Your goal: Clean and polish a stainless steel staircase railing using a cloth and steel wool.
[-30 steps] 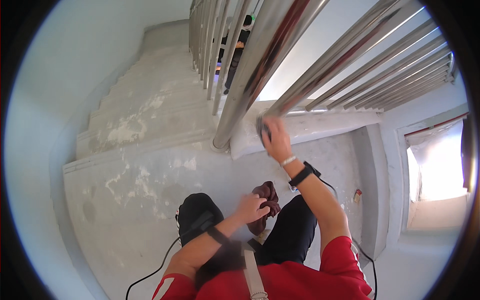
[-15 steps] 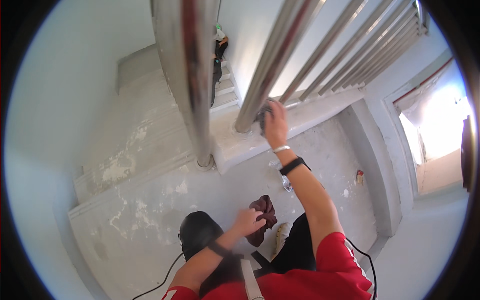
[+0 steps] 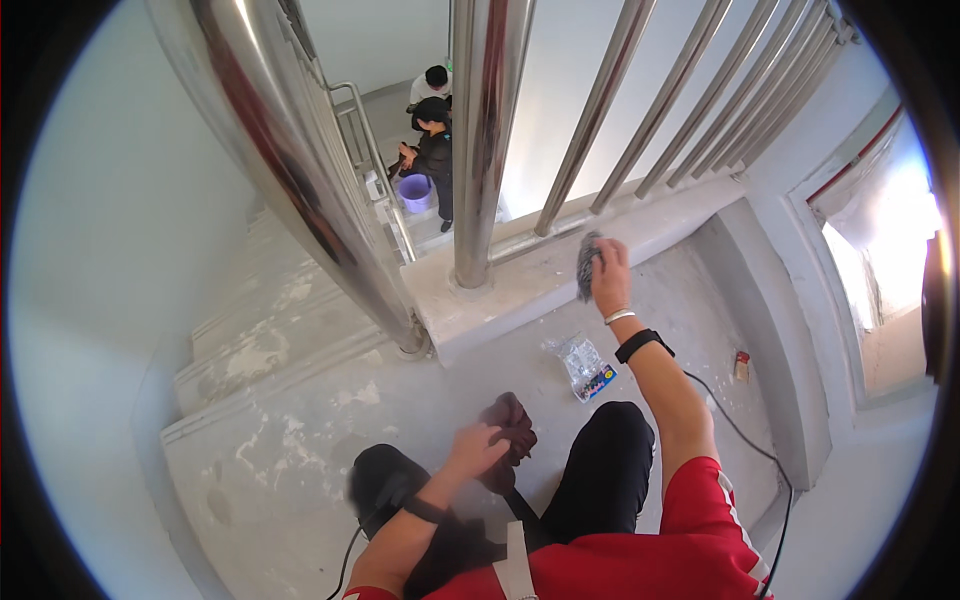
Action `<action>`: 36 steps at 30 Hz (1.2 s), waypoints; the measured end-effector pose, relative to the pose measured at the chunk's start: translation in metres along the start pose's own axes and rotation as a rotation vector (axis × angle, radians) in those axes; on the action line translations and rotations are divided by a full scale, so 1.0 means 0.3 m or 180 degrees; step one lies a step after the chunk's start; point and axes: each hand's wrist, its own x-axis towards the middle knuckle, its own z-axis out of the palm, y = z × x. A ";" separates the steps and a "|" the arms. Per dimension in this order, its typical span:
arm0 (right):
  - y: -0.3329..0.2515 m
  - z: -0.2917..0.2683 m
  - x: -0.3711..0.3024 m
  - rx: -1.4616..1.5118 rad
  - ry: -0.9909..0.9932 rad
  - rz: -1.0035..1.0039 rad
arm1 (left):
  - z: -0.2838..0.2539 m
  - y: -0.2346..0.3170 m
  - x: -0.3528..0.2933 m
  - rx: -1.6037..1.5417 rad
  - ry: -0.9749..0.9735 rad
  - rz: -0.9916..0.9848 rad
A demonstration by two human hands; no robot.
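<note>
Watching remotely, I see the right hand (image 3: 612, 280) pinching a grey scrubber (image 3: 590, 267) between thumb and fingers, now right of the steel post (image 3: 485, 150) on the ledge (image 3: 520, 285) and apart from it; half a second ago it was close beside that post's foot. The left hand (image 3: 477, 452) keeps its fingers curled on a brown cloth (image 3: 512, 420), on the wearer's side of the post. A clear packet (image 3: 578, 362), partly behind the right arm before, shows fully, nearer me than the post. Beyond the post, leftward, a purple bucket (image 3: 415, 196) and a co-worker (image 3: 437, 150) have come into view.
</note>
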 end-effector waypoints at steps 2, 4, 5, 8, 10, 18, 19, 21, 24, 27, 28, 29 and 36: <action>-0.001 0.013 0.047 0.0266 0.0265 0.0443 | 0.000 0.010 0.004 0.0009 -0.0074 -0.0103; -0.064 0.076 0.135 0.0586 0.0557 0.0054 | 0.012 0.013 0.003 -0.0068 -0.0017 -0.0066; -0.056 0.143 0.147 0.0159 0.0454 -0.0385 | 0.027 0.006 0.015 -0.0041 -0.0043 -0.0050; -0.093 0.212 0.118 -0.0326 0.0314 -0.0053 | 0.059 -0.034 0.004 0.0024 -0.0007 -0.0006; -0.026 0.200 0.129 -0.0523 0.0387 -0.0700 | 0.082 -0.021 -0.004 0.0023 0.0118 -0.0081; 0.055 0.158 0.135 0.0122 0.0461 -0.0272 | 0.093 0.032 0.029 0.0120 -0.0122 -0.0228; 0.030 0.176 0.115 0.0805 0.0836 0.0870 | 0.091 0.032 0.029 0.0174 -0.0135 -0.0289; -0.006 0.222 0.109 0.1475 0.1243 0.2035 | 0.090 0.054 0.027 0.0143 -0.0084 -0.0258; -0.026 0.335 0.128 0.1708 0.1750 0.2579 | 0.109 0.065 0.034 0.0081 -0.0124 -0.0108; -0.257 0.359 0.110 0.2700 0.0810 0.3623 | 0.089 0.057 0.011 0.0150 -0.0169 -0.0158; -0.310 0.378 0.074 0.2986 0.0848 0.3623 | 0.086 0.061 0.016 0.0160 -0.0235 -0.0152; -0.348 0.395 0.037 0.3284 0.0866 0.3615 | 0.095 0.039 0.013 0.0163 -0.0248 -0.0125; -0.035 0.504 -0.039 0.1249 -0.0019 0.2327 | 0.107 -0.032 0.017 -0.0187 -0.0109 -0.0156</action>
